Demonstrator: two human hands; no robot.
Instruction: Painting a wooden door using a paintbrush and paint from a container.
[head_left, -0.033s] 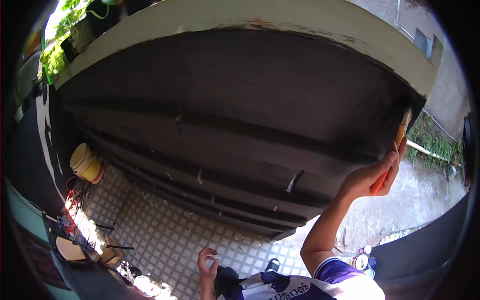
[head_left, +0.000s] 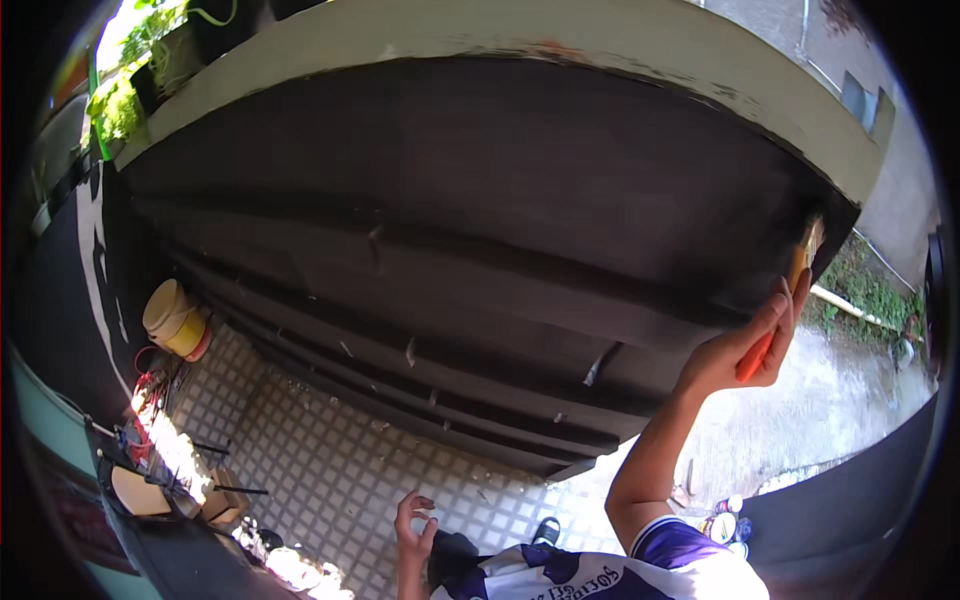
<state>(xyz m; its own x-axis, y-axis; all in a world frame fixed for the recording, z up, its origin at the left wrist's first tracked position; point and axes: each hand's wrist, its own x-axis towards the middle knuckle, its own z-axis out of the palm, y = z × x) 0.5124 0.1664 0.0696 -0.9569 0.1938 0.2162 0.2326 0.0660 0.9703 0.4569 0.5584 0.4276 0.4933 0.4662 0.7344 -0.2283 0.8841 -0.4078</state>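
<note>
My right hand [head_left: 745,355] is raised at the right and grips a paintbrush [head_left: 800,262] with an orange handle. Its bristles point up at the right edge of a large dark ribbed metal panel [head_left: 480,250]. My left hand [head_left: 413,525] hangs low near the bottom centre, fingers loosely curled and apart, holding nothing, above the tiled floor [head_left: 330,460]. My purple and white shirt sleeve shows at the bottom edge.
A pale concrete beam [head_left: 500,35] runs over the panel. A yellow and cream bucket [head_left: 175,320] lies at the left on the floor, with tools and boxes below it. Green plants [head_left: 130,90] stand top left. Small cans [head_left: 725,525] sit bottom right.
</note>
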